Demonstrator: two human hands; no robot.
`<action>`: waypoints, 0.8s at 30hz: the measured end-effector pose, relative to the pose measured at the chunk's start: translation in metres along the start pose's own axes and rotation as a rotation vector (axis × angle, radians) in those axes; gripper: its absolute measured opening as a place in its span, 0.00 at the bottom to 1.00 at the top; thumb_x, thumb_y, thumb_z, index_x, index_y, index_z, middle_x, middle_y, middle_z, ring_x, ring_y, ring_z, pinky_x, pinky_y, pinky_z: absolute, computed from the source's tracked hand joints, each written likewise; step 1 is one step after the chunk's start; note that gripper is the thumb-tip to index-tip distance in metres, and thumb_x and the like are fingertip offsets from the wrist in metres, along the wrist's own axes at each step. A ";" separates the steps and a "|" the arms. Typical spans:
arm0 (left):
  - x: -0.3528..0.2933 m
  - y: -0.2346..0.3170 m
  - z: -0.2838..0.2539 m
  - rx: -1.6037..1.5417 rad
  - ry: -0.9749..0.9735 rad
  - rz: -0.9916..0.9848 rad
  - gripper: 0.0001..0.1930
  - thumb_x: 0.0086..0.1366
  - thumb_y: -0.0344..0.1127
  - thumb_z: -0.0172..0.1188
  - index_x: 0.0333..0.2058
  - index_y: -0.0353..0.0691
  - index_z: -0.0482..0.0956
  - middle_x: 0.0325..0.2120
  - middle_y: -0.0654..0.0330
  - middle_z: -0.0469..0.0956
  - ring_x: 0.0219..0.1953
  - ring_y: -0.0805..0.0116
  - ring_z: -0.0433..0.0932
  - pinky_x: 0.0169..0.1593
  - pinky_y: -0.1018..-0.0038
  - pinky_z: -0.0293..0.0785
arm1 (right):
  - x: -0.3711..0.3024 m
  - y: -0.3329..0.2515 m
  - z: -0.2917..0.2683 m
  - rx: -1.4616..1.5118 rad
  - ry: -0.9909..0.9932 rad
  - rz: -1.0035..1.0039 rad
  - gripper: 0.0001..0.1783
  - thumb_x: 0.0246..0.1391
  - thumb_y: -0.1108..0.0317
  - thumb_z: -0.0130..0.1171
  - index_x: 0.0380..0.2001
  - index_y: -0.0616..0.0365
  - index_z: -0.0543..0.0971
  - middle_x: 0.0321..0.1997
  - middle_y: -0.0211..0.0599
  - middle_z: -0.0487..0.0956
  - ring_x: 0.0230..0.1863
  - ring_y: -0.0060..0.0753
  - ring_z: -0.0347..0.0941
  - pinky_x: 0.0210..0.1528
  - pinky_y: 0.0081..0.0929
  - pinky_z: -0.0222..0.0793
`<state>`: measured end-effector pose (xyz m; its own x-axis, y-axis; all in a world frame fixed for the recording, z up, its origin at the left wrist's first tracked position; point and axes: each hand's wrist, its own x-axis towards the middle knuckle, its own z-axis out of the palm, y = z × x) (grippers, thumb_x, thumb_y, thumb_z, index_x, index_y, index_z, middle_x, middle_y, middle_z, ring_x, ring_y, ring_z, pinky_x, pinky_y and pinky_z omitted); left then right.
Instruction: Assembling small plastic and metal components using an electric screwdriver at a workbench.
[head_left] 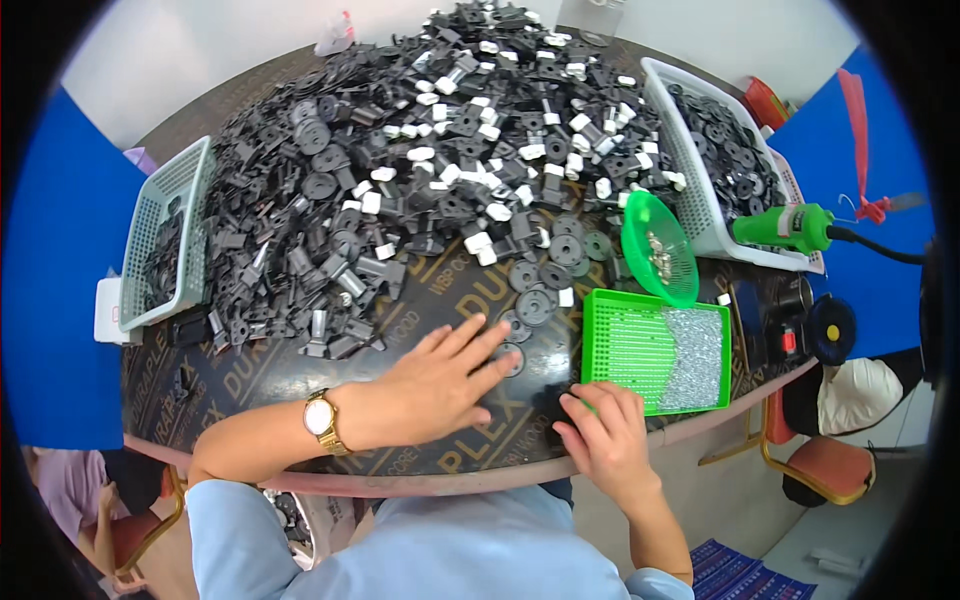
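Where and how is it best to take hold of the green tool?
Grip the green tool, probably best, around its thick, roundish body, from above. It lies sideways at the near end of the white basket, upper side uncovered; the black cable leaves its right end, so keep clear of that.

A dark grey, round plastic disc (515,354) is lying flat on the worktop (440,325), partly hidden by your left hand (432,395); a small black piece (549,400), its shape blurred, is sitting just beside your right hand (608,437).
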<state>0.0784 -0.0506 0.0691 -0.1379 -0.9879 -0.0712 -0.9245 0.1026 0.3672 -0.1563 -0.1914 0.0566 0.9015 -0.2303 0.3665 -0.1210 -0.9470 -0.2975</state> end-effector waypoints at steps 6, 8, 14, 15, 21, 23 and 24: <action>0.065 -0.018 0.020 0.168 0.191 0.033 0.36 0.63 0.44 0.63 0.67 0.45 0.60 0.70 0.50 0.52 0.69 0.46 0.56 0.64 0.55 0.62 | -0.002 0.043 -0.034 -0.092 0.073 0.197 0.20 0.44 0.74 0.68 0.44 0.61 0.78 0.47 0.42 0.76 0.50 0.51 0.71 0.51 0.44 0.67; 0.071 -0.025 0.026 0.137 0.065 0.002 0.36 0.63 0.44 0.63 0.67 0.45 0.60 0.70 0.51 0.53 0.69 0.50 0.57 0.64 0.54 0.62 | 0.011 0.057 -0.040 -0.156 0.119 0.185 0.19 0.46 0.75 0.67 0.44 0.61 0.78 0.47 0.43 0.76 0.49 0.52 0.71 0.51 0.44 0.67; 0.035 -0.017 0.006 0.193 0.104 -0.102 0.36 0.63 0.43 0.63 0.67 0.44 0.59 0.70 0.51 0.52 0.70 0.50 0.55 0.67 0.54 0.58 | 0.010 0.111 -0.068 -0.161 0.161 0.268 0.13 0.51 0.77 0.62 0.41 0.63 0.78 0.45 0.45 0.77 0.47 0.51 0.72 0.49 0.40 0.69; 0.024 -0.016 0.001 0.097 0.126 -0.120 0.35 0.63 0.41 0.63 0.66 0.43 0.61 0.70 0.50 0.54 0.70 0.49 0.56 0.67 0.55 0.58 | 0.015 0.120 -0.069 -0.115 0.150 0.266 0.12 0.52 0.77 0.61 0.41 0.63 0.78 0.44 0.46 0.77 0.47 0.51 0.73 0.49 0.40 0.69; -0.038 -0.002 -0.009 -0.083 0.206 -0.262 0.27 0.62 0.34 0.64 0.60 0.37 0.70 0.64 0.48 0.64 0.66 0.47 0.63 0.66 0.58 0.62 | 0.077 0.200 -0.044 0.116 -0.166 0.363 0.24 0.50 0.75 0.64 0.53 0.59 0.74 0.38 0.43 0.77 0.41 0.40 0.76 0.46 0.32 0.73; -0.037 0.002 -0.008 -0.108 0.249 -0.228 0.24 0.62 0.32 0.63 0.56 0.36 0.73 0.61 0.49 0.68 0.63 0.47 0.67 0.63 0.59 0.66 | 0.088 0.220 -0.035 0.098 -0.265 0.347 0.29 0.48 0.74 0.65 0.57 0.58 0.72 0.36 0.40 0.77 0.38 0.37 0.76 0.45 0.30 0.73; -0.031 0.005 -0.009 -0.108 0.255 -0.221 0.24 0.62 0.32 0.63 0.56 0.36 0.73 0.61 0.49 0.68 0.63 0.47 0.67 0.63 0.59 0.66 | 0.087 0.235 -0.032 0.069 -0.309 0.299 0.31 0.48 0.75 0.65 0.57 0.57 0.71 0.34 0.37 0.75 0.35 0.34 0.75 0.41 0.29 0.73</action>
<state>0.0813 -0.0208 0.0816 0.1668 -0.9836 0.0692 -0.8773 -0.1160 0.4657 -0.1200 -0.4412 0.0469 0.9141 -0.4048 -0.0227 -0.3774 -0.8291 -0.4125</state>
